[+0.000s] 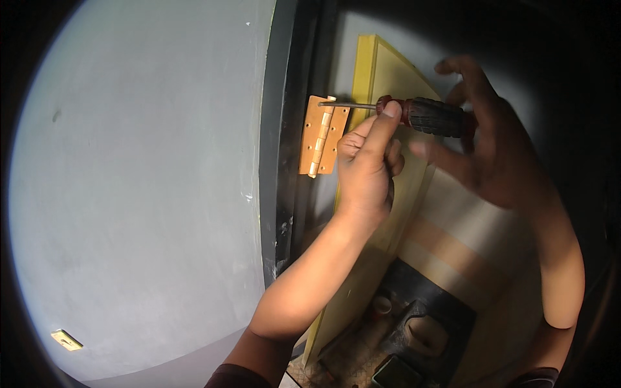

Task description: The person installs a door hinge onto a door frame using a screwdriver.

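Left hand (pixel 367 174) pinched screwdriver (pixel 436 118) near its shaft | right hand (pixel 495 142) spread wide around handle end, contact unclear | tip sat at butt hinge's (pixel 312 132) upper left leaf | cup-like container (pixel 382 305) lay below, contents indistinct

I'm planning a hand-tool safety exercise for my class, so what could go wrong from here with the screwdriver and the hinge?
1. The screwdriver has its tip at the upper left part of the hinge; it might slip and scratch the hinge or the dark frame.
2. The right-hand grip is open, fingers spread around the handle end, so the tool could tilt if the left-hand grip near the handle's front loosens.
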`<action>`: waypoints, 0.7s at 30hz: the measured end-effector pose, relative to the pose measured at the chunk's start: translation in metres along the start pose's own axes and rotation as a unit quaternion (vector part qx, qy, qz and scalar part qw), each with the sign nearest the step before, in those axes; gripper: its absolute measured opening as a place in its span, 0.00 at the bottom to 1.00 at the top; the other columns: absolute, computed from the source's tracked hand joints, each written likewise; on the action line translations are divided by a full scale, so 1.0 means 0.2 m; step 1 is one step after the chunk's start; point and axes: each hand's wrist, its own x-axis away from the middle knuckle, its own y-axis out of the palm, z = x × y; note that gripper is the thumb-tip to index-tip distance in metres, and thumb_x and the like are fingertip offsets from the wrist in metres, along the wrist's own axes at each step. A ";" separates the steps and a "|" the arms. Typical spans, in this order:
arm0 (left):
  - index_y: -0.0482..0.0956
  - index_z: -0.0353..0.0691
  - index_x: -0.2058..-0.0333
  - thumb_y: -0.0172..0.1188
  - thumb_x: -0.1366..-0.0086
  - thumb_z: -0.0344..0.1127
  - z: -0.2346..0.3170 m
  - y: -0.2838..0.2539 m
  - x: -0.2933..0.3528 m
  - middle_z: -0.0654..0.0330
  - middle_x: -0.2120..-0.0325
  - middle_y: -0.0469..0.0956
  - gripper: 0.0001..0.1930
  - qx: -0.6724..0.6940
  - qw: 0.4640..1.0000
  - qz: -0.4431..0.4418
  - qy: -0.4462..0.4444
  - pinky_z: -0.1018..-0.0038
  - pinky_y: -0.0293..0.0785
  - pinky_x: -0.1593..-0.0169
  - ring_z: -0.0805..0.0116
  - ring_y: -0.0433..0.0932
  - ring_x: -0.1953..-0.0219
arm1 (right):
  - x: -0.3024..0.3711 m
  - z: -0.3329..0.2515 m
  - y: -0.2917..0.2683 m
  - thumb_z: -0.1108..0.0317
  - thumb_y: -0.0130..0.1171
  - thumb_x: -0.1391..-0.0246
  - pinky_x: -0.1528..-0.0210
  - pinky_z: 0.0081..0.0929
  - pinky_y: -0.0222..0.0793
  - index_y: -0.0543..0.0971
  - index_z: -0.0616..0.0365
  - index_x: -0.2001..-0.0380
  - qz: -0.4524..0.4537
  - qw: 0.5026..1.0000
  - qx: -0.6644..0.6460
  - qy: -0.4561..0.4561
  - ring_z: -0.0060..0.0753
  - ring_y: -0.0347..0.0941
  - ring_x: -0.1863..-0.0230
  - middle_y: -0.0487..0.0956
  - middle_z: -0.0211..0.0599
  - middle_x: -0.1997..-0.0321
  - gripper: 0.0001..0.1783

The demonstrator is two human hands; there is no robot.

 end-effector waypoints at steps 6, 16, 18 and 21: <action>0.80 0.50 0.67 0.62 0.27 0.59 0.00 0.08 0.00 0.77 0.83 0.61 0.20 -0.090 0.993 0.077 -0.016 0.78 0.49 0.76 0.84 0.55 0.81 | 0.01 0.07 0.05 0.65 0.67 0.37 0.62 0.37 0.76 0.77 0.61 0.46 -0.029 0.958 0.257 -0.123 0.45 0.81 0.63 0.80 0.46 0.53 0.20; 0.80 0.45 0.68 0.57 0.22 0.58 -0.04 -0.04 -0.02 0.73 0.80 0.71 0.23 -0.095 0.992 0.001 0.085 0.81 0.56 0.74 0.84 0.61 0.80 | -0.02 0.04 0.07 0.66 0.73 0.47 0.63 0.30 0.72 0.77 0.61 0.51 -0.006 0.999 -0.018 -0.040 0.40 0.79 0.66 0.79 0.43 0.68 0.23; 0.82 0.44 0.66 0.57 0.22 0.58 -0.03 -0.01 -0.02 0.73 0.79 0.74 0.23 -0.095 0.993 0.028 0.071 0.81 0.57 0.74 0.84 0.64 0.79 | -0.03 0.04 0.07 0.66 0.73 0.46 0.63 0.31 0.72 0.77 0.61 0.53 0.000 0.989 0.056 -0.135 0.39 0.79 0.67 0.80 0.43 0.68 0.21; 0.81 0.46 0.64 0.56 0.22 0.60 -0.02 0.00 0.00 0.74 0.80 0.70 0.23 -0.090 0.992 0.034 0.078 0.81 0.55 0.75 0.84 0.62 0.80 | -0.06 0.04 0.08 0.66 0.72 0.45 0.64 0.32 0.73 0.80 0.62 0.55 0.014 0.976 0.109 -0.187 0.35 0.78 0.68 0.79 0.42 0.69 0.18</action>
